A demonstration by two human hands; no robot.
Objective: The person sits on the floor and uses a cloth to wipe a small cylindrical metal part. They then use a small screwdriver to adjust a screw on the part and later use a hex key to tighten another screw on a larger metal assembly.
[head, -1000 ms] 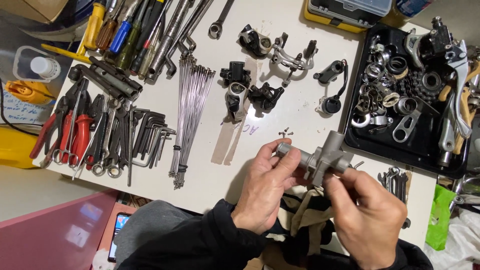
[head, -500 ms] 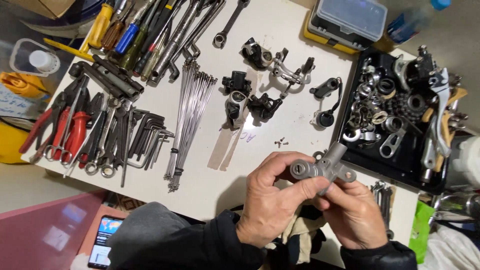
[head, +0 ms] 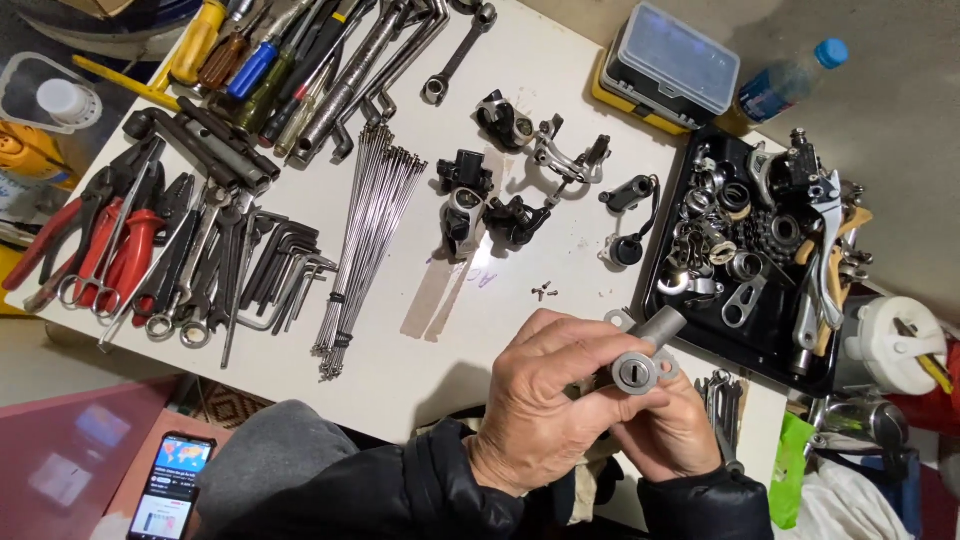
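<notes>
Head camera view, looking down on a white counter (head: pixel 500 330) crowded with bicycle tools and parts. Near the lower right edge of the counter, both hands grasp one grey metal part (head: pixel 645 355), a short tube with a round end cap facing the camera. The left hand (head: pixel 545 395) lies over the part from the left, its fingers wrapped across the tube and its thumb by the cap. The right hand (head: pixel 670 430) cups the part from below and is partly hidden behind the left hand. Both arms wear dark jacket sleeves.

Just beyond the hands, on the right, a black tray (head: pixel 660 300) holds a heap of small silver and black parts, including brake levers and rings. In the middle of the counter lies a bundle of thin steel spokes (head: pixel 365 235), with black and silver brake pieces (head: pixel 500 205) beside it. On the left are red-handled pliers (head: pixel 115 250), hex keys (head: pixel 280 265) and wrenches; screwdrivers (head: pixel 245 60) lie along the top left. A yellow case with a clear lid (head: pixel 670 65) sits at the top, next to a plastic bottle (head: pixel 790 80). A lit phone (head: pixel 170 485) shows at the bottom left, off the counter.
</notes>
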